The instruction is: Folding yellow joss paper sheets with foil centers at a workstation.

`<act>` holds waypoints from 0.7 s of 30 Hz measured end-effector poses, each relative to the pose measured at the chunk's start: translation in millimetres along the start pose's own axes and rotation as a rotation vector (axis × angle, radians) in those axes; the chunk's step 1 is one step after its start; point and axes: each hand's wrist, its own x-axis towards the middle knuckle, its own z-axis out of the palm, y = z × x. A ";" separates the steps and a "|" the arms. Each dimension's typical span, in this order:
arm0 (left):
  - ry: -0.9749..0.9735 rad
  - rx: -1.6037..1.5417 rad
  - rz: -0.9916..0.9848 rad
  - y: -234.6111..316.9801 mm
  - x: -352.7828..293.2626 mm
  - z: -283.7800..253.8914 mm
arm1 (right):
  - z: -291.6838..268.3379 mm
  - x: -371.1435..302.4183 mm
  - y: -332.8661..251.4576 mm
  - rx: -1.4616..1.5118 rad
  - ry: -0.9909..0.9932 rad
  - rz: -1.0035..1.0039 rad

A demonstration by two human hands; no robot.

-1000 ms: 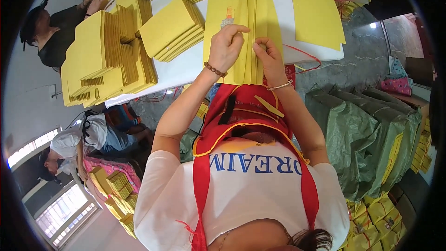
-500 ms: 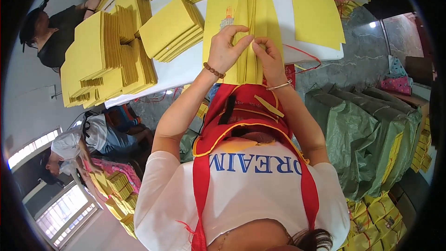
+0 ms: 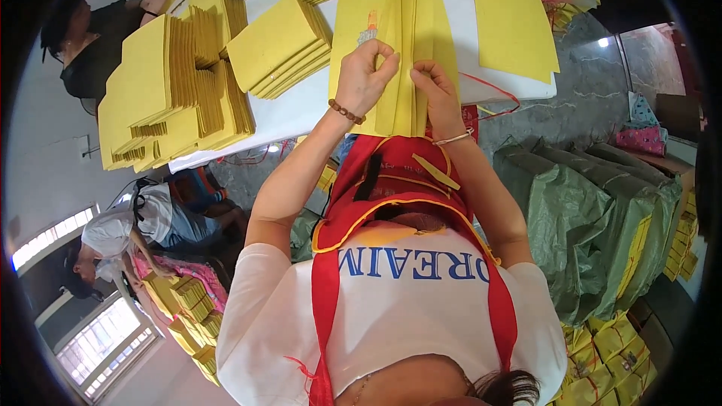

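A sheaf of yellow paper sheets [image 3: 410, 37] stands in upright folds on the white table [image 3: 301, 109] in front of me. My left hand [image 3: 365, 79], with a bead bracelet on the wrist, pinches one fold near its lower edge. My right hand [image 3: 436, 94], wearing a thin bangle, grips the neighbouring folds just to the right. Both hands are close together on the same sheaf. A flat yellow sheet with a small printed picture [image 3: 357, 26] lies under the folds on the left.
Stacks of yellow paper [image 3: 177, 98] cover the table's left and far side, and a flat pile [image 3: 511, 19] lies at the right. A person in black [image 3: 90, 45] works at the far left, and another sits lower left [image 3: 120, 229]. Green sacks [image 3: 594, 218] and yellow bundles [image 3: 617, 342] stand to the right.
My hands have stayed on the folded sheaf. The fingers have shifted slightly along the folds.
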 end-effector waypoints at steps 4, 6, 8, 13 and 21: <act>0.022 -0.023 0.009 0.8 -1.4 -1.4 | 1.9 0.1 -1.7 0.017 -0.003 0.007; 0.012 -0.027 -0.043 2.1 -1.2 -1.8 | 1.6 1.7 -1.3 0.058 0.001 0.003; 0.105 -0.129 0.074 2.1 -0.9 0.3 | 0.4 2.1 -1.0 0.046 -0.012 0.004; 0.010 -0.079 0.037 1.5 -1.0 -2.7 | -2.1 3.2 1.3 -0.012 -0.036 -0.018; 0.023 0.028 0.106 6.8 1.0 1.0 | -0.5 2.7 -1.1 -0.140 -0.015 -0.050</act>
